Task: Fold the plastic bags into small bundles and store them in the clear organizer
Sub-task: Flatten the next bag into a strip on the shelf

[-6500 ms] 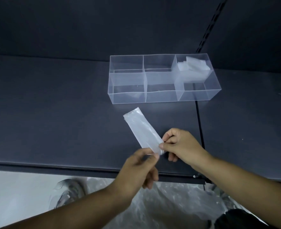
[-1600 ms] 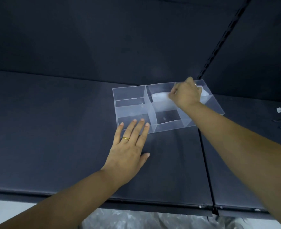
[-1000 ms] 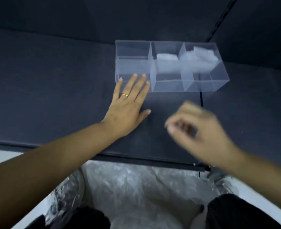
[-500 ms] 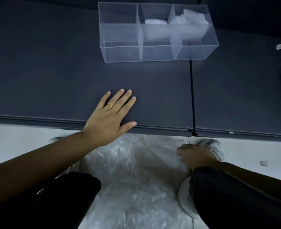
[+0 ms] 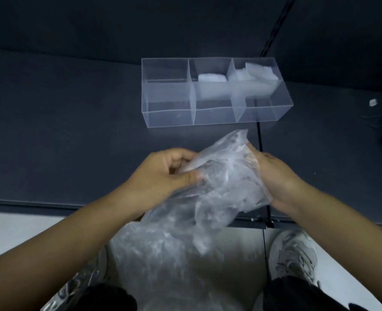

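We count one clear organizer (image 5: 170,113), six compartments, one crumpled bag (image 5: 228,176) mid-frame, one bag pile (image 5: 163,254), two shoes (image 5: 295,254).

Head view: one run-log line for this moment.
left hand: grips crumpled plastic bag | right hand: grips it too | clear organizer: bundles in middle, right compartments

Shelving bay of the kind used in a shop or stockroom, though which of the two cannot be told. A deep, matte dark-grey shelf (image 5: 73,131) is built from two boards that meet at a seam (image 5: 260,140). Behind it stands a dark back panel (image 5: 140,23) with a slotted upright (image 5: 273,34), the fitting that carries adjustable shelves. A clear organizer (image 5: 167,113) divided into compartments stands on the shelf, and below its front edge a pale floor (image 5: 17,232) bears a loose heap of clear plastic bags (image 5: 163,265) between the person's shoes (image 5: 295,254).
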